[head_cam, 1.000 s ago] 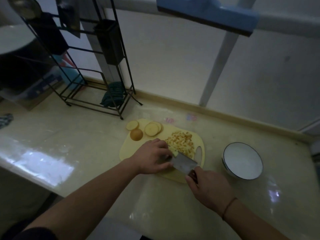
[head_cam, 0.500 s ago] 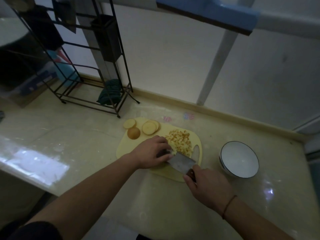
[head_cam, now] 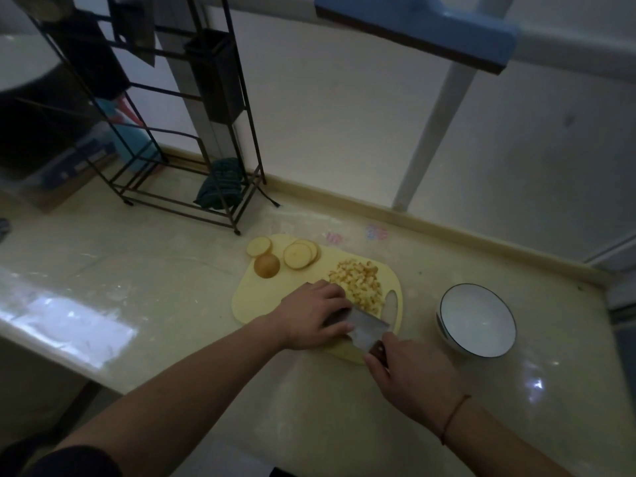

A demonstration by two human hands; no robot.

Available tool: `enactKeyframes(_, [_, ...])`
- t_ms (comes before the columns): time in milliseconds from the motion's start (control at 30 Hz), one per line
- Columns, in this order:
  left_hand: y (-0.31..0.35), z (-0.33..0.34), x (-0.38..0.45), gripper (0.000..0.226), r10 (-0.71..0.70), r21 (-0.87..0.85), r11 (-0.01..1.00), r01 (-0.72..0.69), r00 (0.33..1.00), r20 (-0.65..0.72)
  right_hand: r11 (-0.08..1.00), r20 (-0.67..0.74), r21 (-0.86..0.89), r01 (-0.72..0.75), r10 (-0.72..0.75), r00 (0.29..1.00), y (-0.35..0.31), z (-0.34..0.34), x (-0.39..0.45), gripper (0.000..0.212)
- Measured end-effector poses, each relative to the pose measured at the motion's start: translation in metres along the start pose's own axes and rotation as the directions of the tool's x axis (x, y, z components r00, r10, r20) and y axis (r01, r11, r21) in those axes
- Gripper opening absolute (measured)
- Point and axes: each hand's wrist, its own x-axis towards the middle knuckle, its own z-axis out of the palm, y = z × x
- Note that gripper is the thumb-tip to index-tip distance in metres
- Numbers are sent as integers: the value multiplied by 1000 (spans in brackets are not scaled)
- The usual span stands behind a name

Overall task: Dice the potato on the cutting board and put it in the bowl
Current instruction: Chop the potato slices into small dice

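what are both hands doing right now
Left hand: fingers curled, pressing down on potato hidden beneath it, beside the knife.
Right hand: gripping the knife handle.

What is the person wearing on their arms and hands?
No gloves: both hands are bare. The right hand has a thin reddish-brown string bracelet around its wrist. The left hand wears nothing, and that forearm is bare up to a dark sleeve near the elbow.
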Motion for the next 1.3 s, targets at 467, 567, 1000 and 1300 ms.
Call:
enactKeyframes(467, [-19, -6, -18, 50, -103, -142, 986, 89, 990, -100, 1000, 6, -11, -6, 6, 1000, -3, -1, -9, 48])
enactKeyframes(567, [-16, -9, -13, 57, -112, -165, 981, 101, 992, -61, 1000, 18, -3, 2, -2, 1000, -2, -2, -12, 50])
enactKeyframes(1000, [-66, -72, 4, 30, -535, -257, 841, 475, 802, -267, 628, 311, 717, -302, 99, 945, 6, -4, -26, 39])
enactKeyframes(1300, [-91, -72, 23, 77, -390, 164, 915, 368, 912, 126, -12, 611, 792, -611, -8, 792, -10, 16, -5, 45])
